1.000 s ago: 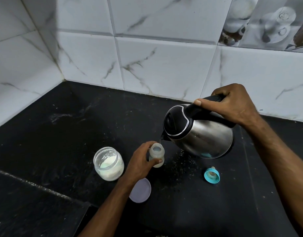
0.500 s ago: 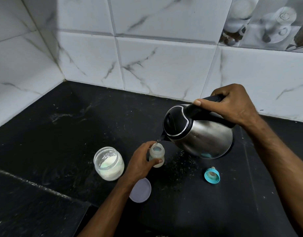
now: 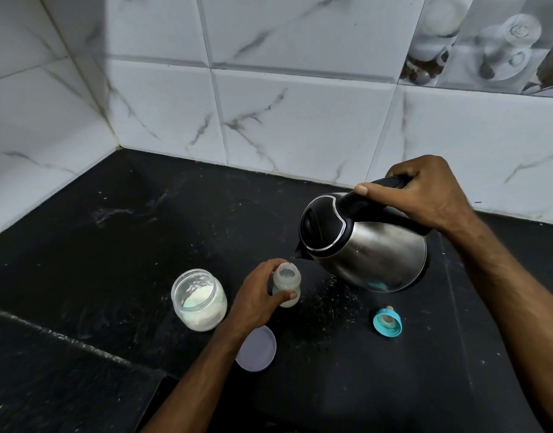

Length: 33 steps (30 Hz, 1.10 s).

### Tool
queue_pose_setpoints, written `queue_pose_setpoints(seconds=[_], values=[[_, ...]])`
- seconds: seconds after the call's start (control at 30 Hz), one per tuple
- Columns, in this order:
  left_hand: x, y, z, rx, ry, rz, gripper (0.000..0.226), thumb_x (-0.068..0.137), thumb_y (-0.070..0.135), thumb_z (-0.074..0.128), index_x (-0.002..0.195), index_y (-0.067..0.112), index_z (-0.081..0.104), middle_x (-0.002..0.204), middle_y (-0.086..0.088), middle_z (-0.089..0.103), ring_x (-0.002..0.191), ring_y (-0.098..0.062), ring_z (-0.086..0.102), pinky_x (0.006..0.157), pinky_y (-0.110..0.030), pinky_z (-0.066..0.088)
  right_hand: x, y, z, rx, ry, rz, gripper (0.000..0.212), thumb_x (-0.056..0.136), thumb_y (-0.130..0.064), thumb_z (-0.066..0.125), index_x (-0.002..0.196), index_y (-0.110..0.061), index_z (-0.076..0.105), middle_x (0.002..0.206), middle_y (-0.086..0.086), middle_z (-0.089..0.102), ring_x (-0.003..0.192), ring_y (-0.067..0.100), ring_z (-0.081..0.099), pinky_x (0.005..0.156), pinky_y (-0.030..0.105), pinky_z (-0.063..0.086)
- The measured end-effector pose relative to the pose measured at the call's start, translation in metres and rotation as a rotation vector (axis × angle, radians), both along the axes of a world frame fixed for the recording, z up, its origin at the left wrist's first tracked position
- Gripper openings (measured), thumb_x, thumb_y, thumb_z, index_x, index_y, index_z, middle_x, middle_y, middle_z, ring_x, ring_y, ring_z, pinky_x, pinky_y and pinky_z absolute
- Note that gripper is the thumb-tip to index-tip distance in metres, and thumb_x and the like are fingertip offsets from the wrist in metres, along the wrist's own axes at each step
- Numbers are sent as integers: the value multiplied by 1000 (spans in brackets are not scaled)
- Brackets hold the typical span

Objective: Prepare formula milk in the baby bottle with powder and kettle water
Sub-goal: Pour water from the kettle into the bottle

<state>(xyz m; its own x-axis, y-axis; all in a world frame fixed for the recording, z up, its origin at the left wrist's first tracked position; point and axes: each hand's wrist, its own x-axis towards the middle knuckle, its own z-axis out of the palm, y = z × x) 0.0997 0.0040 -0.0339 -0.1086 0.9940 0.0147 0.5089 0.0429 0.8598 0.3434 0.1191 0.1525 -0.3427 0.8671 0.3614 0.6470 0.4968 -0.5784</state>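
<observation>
A small translucent baby bottle [image 3: 287, 281] stands uncapped on the black counter [image 3: 119, 239]. My left hand [image 3: 258, 295] grips its body, thumb across the front. My right hand [image 3: 422, 190] grips the black handle of a steel kettle [image 3: 372, 248], which is tilted left with its spout just above the bottle's mouth. A thin stream of water runs into the bottle. An open glass jar of white powder [image 3: 199, 300] stands left of the bottle. The bottle's teal teat cap [image 3: 387, 321] lies on the counter to the right.
A lilac jar lid [image 3: 258, 350] lies flat beside my left wrist. White marble-look tiled walls [image 3: 269, 114] meet in a corner at the back left. A seam in the counter runs diagonally across the lower left. Specks of powder dot the counter under the kettle.
Almost nothing has moved: the kettle stays tilted over the bottle and both hands keep their hold. The water stream at the spout continues.
</observation>
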Motion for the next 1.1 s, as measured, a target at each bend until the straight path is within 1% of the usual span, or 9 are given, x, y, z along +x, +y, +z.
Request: queue_pose_setpoints(seconds=[0.1, 0.2, 0.37, 0.5, 0.63, 0.77, 0.9, 1.0, 1.1], values=[[-1, 0, -1, 1, 5, -10, 57, 77, 18, 81, 118, 41, 49, 118, 17, 56, 108, 7, 52, 92, -13, 39, 0, 1, 0, -2, -3, 2, 109, 50, -97, 53, 64, 11, 57, 59, 31, 45, 54, 20, 32, 54, 31, 25], [0, 1, -1, -5, 1, -9, 56, 77, 19, 81, 118, 40, 49, 118, 18, 56, 108, 7, 51, 89, -10, 38, 0, 1, 0, -5, -1, 3, 109, 50, -97, 54, 65, 11, 58, 59, 31, 46, 54, 21, 33, 54, 31, 26], [-1, 0, -1, -7, -3, -8, 56, 77, 18, 81, 120, 37, 50, 120, 14, 58, 112, 0, 53, 90, -11, 39, -1, 2, 0, 5, -3, 4, 108, 50, -98, 53, 66, 9, 61, 60, 31, 49, 54, 21, 36, 54, 30, 27], [-1, 1, -2, -5, 5, -8, 56, 77, 18, 81, 121, 35, 51, 120, 15, 57, 112, 1, 52, 90, -10, 38, -1, 3, -1, 3, 4, 6, 108, 51, -97, 54, 66, 10, 61, 59, 31, 49, 53, 20, 35, 54, 30, 26], [-2, 1, -4, 0, 0, -5, 56, 76, 19, 82, 122, 34, 52, 121, 14, 58, 113, 0, 53, 93, -15, 40, -1, 3, -2, 4, 9, 9, 108, 51, -97, 54, 65, 10, 60, 59, 31, 48, 54, 21, 35, 54, 31, 27], [-2, 1, -4, -3, -2, -6, 56, 77, 18, 81, 122, 34, 52, 121, 15, 58, 111, 1, 53, 93, -14, 40, -1, 4, -4, -7, 18, 5, 107, 51, -97, 54, 65, 9, 61, 59, 31, 49, 54, 21, 35, 54, 32, 27], [-1, 1, -3, 9, -3, -6, 55, 77, 18, 81, 118, 38, 51, 118, 16, 58, 108, 5, 52, 90, -13, 40, -2, 2, -7, -10, 27, 5, 105, 52, -96, 55, 62, 9, 58, 57, 30, 42, 53, 18, 30, 53, 31, 24], [-1, 1, -4, 5, -5, -4, 55, 77, 19, 81, 119, 38, 51, 118, 17, 57, 108, 5, 52, 90, -12, 39, -3, 0, -9, -4, 17, 13, 97, 57, -89, 60, 58, 8, 52, 53, 24, 33, 52, 17, 28, 53, 31, 22], [-1, 1, -6, 10, -1, 1, 56, 77, 20, 82, 119, 38, 51, 117, 19, 56, 108, 9, 51, 88, -10, 40, -4, 0, -10, 5, 19, 9, 89, 60, -81, 64, 56, 7, 47, 50, 9, 28, 51, 16, 25, 52, 30, 21]])
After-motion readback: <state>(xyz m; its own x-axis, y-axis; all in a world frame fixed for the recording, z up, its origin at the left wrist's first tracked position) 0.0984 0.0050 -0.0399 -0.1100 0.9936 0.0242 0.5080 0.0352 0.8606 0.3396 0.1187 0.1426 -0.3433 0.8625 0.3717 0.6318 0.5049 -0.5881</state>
